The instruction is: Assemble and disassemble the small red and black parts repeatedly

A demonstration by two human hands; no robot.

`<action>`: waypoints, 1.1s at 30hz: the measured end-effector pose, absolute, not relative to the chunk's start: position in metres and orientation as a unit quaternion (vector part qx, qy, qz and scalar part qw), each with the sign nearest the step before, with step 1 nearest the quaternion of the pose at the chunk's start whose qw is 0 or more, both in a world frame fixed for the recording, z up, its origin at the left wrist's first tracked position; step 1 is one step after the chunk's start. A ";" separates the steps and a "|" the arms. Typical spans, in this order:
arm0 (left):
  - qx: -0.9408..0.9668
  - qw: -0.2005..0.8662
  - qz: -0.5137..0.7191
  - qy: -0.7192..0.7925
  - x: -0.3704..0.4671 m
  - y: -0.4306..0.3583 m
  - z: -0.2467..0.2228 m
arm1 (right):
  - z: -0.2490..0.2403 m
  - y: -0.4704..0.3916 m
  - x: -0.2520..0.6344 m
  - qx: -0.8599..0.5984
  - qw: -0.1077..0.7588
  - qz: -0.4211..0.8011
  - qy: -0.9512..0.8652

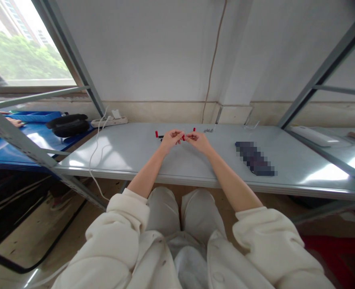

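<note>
My left hand and my right hand meet above the grey table, fingertips pinched close together. Between them is a small red piece, which both hands grip; its exact kind is too small to make out. Left of my left hand a red cylinder-like piece stands on the table. Small black parts lie beside that hand, partly hidden by it. Another red piece is just behind my right hand. Several small metallic parts lie a little further right.
A blurred-out dark object lies right on the grey table. A power strip with a white cable sits at the back left. Metal frame posts rise at both sides. On the neighbouring blue table are a black case, a blue tray and another person's hand.
</note>
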State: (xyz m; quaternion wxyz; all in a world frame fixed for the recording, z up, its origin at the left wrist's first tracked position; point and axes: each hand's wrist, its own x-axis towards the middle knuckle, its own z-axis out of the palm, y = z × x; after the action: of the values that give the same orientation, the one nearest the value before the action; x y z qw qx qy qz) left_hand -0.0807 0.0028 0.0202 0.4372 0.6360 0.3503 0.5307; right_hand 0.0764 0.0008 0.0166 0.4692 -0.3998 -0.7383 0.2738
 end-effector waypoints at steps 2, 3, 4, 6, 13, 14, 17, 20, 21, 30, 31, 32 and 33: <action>0.635 0.437 0.527 0.358 -0.080 0.003 0.020 | 0.015 0.002 0.077 -0.408 0.458 0.273 -0.741; 0.634 0.437 0.525 0.362 -0.079 0.002 0.020 | 0.014 0.003 0.077 -0.410 0.452 0.270 -0.745; 0.633 0.437 0.525 0.364 -0.079 0.002 0.021 | 0.014 0.003 0.077 -0.411 0.445 0.268 -0.749; 0.632 0.437 0.526 0.365 -0.078 0.000 0.021 | 0.014 0.002 0.078 -0.413 0.432 0.260 -0.759; 0.652 0.459 0.493 0.347 -0.079 -0.001 0.021 | 0.015 -0.001 0.078 -0.423 0.406 0.231 -0.776; 0.651 0.462 0.490 0.350 -0.079 -0.001 0.021 | 0.015 -0.001 0.078 -0.424 0.404 0.231 -0.777; 0.642 0.468 0.489 0.360 -0.079 -0.001 0.022 | 0.014 -0.001 0.077 -0.421 0.398 0.237 -0.780; 0.634 0.476 0.487 0.366 -0.079 -0.002 0.023 | 0.014 -0.003 0.075 -0.416 0.396 0.234 -0.784; 0.633 0.477 0.484 0.370 -0.079 -0.001 0.023 | 0.014 -0.003 0.075 -0.415 0.396 0.228 -0.787; 0.741 0.132 0.433 0.496 -0.084 0.002 0.011 | 0.017 0.019 0.104 -0.539 0.344 0.094 -0.763; 0.756 0.095 0.411 0.500 -0.084 0.000 0.010 | 0.018 0.024 0.110 -0.564 0.334 0.085 -0.751; 0.768 0.068 0.392 0.502 -0.085 -0.001 0.009 | 0.019 0.029 0.116 -0.584 0.319 0.085 -0.742; 0.778 0.049 0.374 0.503 -0.085 -0.002 0.009 | 0.020 0.034 0.121 -0.600 0.308 0.085 -0.733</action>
State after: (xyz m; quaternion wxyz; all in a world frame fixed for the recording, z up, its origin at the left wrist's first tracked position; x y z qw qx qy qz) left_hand -0.0853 -0.0019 0.0089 0.0489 0.7776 0.5034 0.3736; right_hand 0.1214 0.0341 0.0197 0.3081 -0.6002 -0.7333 0.0848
